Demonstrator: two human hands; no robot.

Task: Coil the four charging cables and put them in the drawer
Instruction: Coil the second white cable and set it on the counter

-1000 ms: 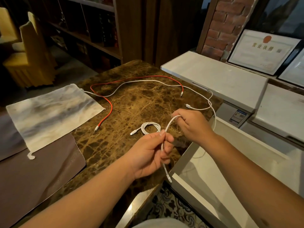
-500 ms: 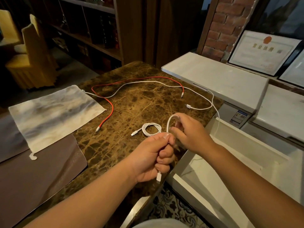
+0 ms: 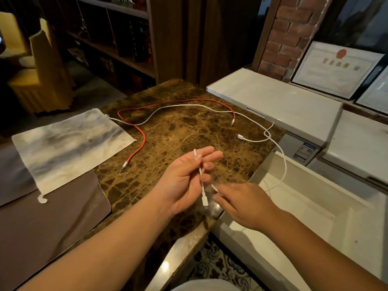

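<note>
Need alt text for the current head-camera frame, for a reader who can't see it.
A person's left hand pinches a white cable over a marble table, its plug hanging down, while the blurred right hand reaches toward it. A red cable and another white cable lie uncoiled on the table, beside an open white drawer.

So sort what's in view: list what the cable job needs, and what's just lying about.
Job: held white cable, red cable, long white cable on the table, open drawer.
Lying about: grey cloth, brown mat, framed certificate, yellow chair.
</note>
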